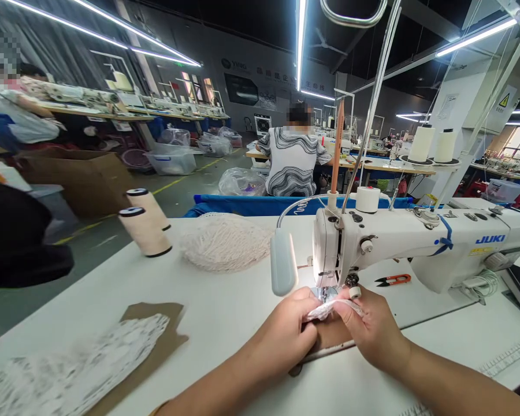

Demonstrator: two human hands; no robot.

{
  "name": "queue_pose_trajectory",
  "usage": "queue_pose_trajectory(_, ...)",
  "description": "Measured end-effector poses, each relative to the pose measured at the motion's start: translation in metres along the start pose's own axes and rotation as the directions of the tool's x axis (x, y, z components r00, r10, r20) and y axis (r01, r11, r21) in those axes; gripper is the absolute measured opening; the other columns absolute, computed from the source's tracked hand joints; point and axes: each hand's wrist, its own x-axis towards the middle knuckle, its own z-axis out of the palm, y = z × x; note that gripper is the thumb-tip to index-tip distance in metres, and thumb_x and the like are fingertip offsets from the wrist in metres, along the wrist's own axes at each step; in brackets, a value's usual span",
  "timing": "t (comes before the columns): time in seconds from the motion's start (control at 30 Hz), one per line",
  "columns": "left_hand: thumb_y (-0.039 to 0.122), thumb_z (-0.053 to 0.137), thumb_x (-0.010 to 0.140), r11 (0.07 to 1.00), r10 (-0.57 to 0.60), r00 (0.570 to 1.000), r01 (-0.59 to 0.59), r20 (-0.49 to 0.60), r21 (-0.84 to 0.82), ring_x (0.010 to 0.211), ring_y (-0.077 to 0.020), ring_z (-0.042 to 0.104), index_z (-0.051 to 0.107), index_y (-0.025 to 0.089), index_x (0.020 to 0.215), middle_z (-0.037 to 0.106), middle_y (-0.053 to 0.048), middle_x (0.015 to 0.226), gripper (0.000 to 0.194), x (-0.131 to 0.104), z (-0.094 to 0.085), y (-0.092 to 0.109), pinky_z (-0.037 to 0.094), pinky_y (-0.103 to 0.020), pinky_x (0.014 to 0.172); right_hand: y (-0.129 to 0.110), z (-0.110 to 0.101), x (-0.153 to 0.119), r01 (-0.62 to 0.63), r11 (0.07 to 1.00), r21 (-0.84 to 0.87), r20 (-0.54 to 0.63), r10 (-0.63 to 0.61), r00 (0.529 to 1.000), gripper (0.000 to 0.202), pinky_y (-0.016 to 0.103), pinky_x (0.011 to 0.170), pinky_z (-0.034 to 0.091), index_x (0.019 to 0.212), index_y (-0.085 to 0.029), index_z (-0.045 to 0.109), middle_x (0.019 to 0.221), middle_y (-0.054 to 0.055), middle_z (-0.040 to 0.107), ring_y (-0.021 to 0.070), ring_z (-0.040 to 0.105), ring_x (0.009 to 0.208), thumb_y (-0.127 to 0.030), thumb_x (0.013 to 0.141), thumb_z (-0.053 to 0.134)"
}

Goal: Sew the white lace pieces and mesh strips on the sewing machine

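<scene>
A small piece of white lace [325,310] lies between my two hands, just in front of the presser foot of the white sewing machine [372,231]. My left hand [292,326] pinches the lace's left end between thumb and fingers. On the other end, my right hand [370,323] grips with the thumb on top. The machine's needle area is lit, and the lace's far edge at the foot is partly hidden by my fingers. A brown patch [333,335] shows on the machine bed beneath my hands.
Orange-handled thread snips [393,280] lie right of the needle. A lace pile [225,242] and two thread cones [145,231] stand at the back left. More lace [82,370] lies on brown card at front left. A grey lamp [283,263] hangs beside the needle. A person [292,153] sits ahead.
</scene>
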Motion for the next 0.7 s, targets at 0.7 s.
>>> queue_pose_trajectory(0.7, 0.042, 0.068, 0.089, 0.965, 0.259, 0.965, -0.258, 0.029, -0.052, 0.102, -0.0271, 0.063, 0.070, 0.024, 0.109, 0.069, -0.005, 0.113, 0.027, -0.001, 0.000, -0.007, 0.053, -0.037, 0.090, 0.004, 0.000, -0.001, -0.128, 0.989, 0.077, -0.045, 0.132, 0.990, 0.023, 0.025, 0.063, 0.051, 0.087, -0.024, 0.057, 0.075, -0.001, 0.070, 0.0167, 0.064, 0.065, -0.040, 0.103, 0.056)
